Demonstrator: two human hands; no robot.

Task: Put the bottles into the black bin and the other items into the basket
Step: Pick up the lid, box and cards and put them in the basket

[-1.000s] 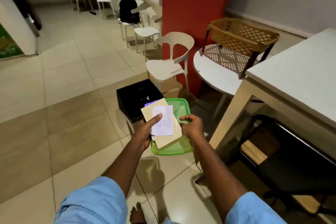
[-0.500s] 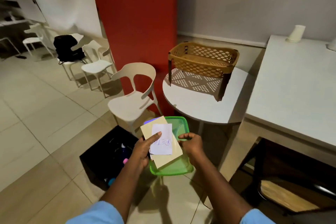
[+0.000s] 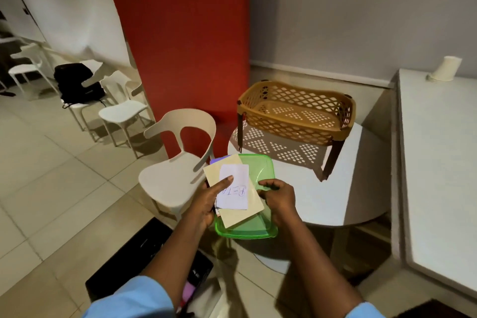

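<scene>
White chair (image 3: pixel 175 178) beside round table (image 3: pixel 335 199); red pillar (image 3: pixel 180 33).

basket (image 3: pixel 296 125) on round tbl (image 3: pixel 348 188), chair (image 3: pixel 175 175) to its L, bin (image 3: pixel 134 261) on floor nr chair, papers (image 3: pixel 236 183) on lid (image 3: pixel 260 168) in front

Can only half read the note (image 3: pixel 240 178): the left hand (image 3: pixel 206 204) has its thumb over the start, so I get "BET", upside down. A purple thing (image 3: pixel 218 160) pokes out from under the card (image 3: pixel 242 217), no idea what. Both hands' fingers vanish below the container (image 3: pixel 258 170); same goes for the right hand (image 3: pixel 280 201). At lower left, the arm and sleeve cover the near part of the bin (image 3: pixel 134 261). Inside there's a pink blob (image 3: pixel 189 289) and dark shapes, too dim to call. The table (image 3: pixel 438 188) runs off the right edge. Chairs (image 3: pixel 23 70) at the far left are blurry and cut off.
</scene>
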